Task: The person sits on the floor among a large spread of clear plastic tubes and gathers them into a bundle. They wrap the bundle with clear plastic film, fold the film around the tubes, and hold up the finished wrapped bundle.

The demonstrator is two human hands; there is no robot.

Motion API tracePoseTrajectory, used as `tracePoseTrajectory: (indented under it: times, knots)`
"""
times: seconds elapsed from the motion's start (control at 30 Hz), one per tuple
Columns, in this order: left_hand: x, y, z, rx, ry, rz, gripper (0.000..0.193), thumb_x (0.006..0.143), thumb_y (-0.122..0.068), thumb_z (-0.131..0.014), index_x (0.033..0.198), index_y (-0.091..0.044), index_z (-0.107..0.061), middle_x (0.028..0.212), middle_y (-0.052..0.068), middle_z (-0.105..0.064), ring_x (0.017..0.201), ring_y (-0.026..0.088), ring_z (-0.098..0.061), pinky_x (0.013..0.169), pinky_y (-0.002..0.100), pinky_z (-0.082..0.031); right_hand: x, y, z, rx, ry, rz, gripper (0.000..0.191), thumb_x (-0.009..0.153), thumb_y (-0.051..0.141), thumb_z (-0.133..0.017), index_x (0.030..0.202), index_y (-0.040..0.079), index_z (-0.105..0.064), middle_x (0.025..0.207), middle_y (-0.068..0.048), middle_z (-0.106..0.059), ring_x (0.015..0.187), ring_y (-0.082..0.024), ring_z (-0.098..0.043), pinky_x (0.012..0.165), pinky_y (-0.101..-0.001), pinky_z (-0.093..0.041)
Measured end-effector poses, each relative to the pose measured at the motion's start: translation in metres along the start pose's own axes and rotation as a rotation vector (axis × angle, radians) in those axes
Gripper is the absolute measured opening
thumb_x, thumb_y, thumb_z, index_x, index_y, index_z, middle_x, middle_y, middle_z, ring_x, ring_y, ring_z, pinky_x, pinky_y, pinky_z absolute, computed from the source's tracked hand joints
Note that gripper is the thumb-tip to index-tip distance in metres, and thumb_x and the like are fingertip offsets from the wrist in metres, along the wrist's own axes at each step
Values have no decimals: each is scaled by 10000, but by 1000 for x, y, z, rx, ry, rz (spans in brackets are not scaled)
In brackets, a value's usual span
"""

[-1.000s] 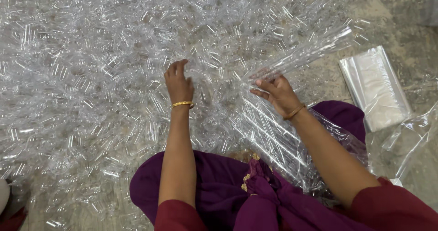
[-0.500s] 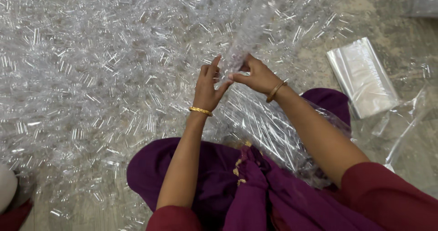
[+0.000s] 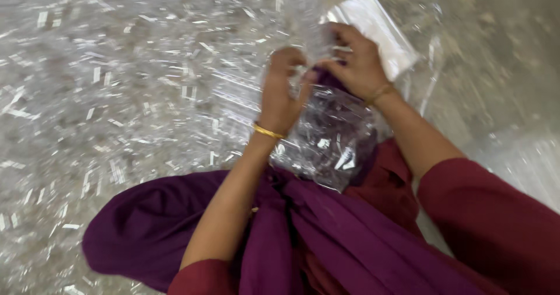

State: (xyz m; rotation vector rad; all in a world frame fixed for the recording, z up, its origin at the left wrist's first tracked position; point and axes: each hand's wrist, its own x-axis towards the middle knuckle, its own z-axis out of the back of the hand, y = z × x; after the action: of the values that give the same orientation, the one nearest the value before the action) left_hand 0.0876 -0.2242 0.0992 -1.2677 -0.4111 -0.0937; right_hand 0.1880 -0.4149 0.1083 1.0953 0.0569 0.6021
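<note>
Clear plastic bag (image 3: 329,137) pinched btwn left hand (image 3: 282,94) & right hand (image 3: 357,62) fingers.

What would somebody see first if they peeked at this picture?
First, the two hands in the middle: the left hand and the right hand both grip a crinkly clear plastic bag held up over the person's lap. Next, the floor to the left, covered with a glittering spread of small clear plastic pieces. A flat stack of clear bags lies just behind the right hand.
</note>
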Motion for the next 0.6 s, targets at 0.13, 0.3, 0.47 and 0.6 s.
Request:
tracePoseTrajectory:
  times: [0.13, 0.3, 0.47, 0.6]
  knots:
    - [-43, -57, -79, 196, 381, -519, 367, 773, -412, -781, 936, -91, -712, 1453, 271, -394, 1357, 530, -432, 1081, 640, -345, -74, 1, 79, -152, -121, -114, 608, 886, 24, -846, 1413, -10, -545, 1386, -96, -492, 1261, -235, -618, 1061, -354, -602]
    - [-75, -51, -117, 617, 558, -350, 144, 862, -156, -636, 900, -42, -715, 1365, 187, -528, 1211, 366, -589, 929, 458, -559, -169, 4, 133, -453, -207, -204, 562, 901, 72, -858, 1382, -21, -583, 1389, -134, -496, 1276, -263, -627, 1020, -369, -593]
    - [-25, -23, -104, 760, 552, -250, 128, 867, -91, -643, 873, 6, -725, 1173, 178, -582, 1086, 354, -649, 790, 399, -605, -235, -7, 154, -648, -184, -204, 546, 885, 97, -851, 1375, 22, -622, 1345, -146, -537, 1170, -250, -643, 973, -350, -610]
    - [34, -32, -84, 647, 685, -174, 361, 705, 24, -663, 1063, 72, -664, 1245, 259, -552, 925, 428, -678, 782, 476, -575, -256, -17, 154, -832, -102, -138, 549, 818, 108, -857, 1335, 66, -678, 1228, -127, -589, 1096, -287, -632, 938, -396, -578]
